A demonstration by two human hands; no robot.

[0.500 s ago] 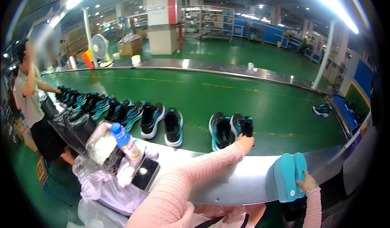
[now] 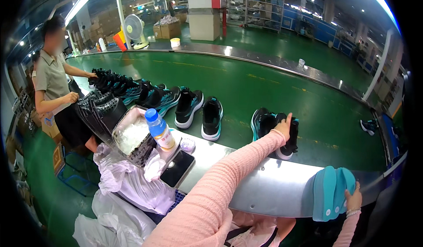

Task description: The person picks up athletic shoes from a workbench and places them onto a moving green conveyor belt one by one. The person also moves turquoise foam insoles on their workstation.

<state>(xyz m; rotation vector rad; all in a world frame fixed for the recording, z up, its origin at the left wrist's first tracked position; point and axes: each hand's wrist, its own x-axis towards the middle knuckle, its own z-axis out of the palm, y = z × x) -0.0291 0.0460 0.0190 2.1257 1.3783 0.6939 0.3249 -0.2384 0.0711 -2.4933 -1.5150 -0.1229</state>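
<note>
My left hand (image 2: 283, 127) reaches forward over the right-hand shoe of a black and teal pair. It seems to grip that black shoe (image 2: 290, 146) near its opening, one finger sticking up and the others partly hidden. Close against it on the left is the other shoe (image 2: 260, 123) of the pair. At the bench's right end, my right hand (image 2: 354, 198) is closed on the right edge of some thick teal insoles (image 2: 325, 192). They stand tilted side by side, their lower ends by the bench's front edge.
A metal bench edge (image 2: 273, 189) runs before me, beside a green conveyor belt (image 2: 246, 88) carrying a row of shoes (image 2: 189, 108). Left are a phone (image 2: 177, 168), blue-capped bottle (image 2: 159, 130), lined basket (image 2: 132, 134) and plastic bags (image 2: 136, 183). A co-worker (image 2: 55, 84) handles shoes further left.
The view has swung left, so things sit further right. My left hand has moved slightly forward over the shoe. The insoles are fanned a little wider beside my right hand.
</note>
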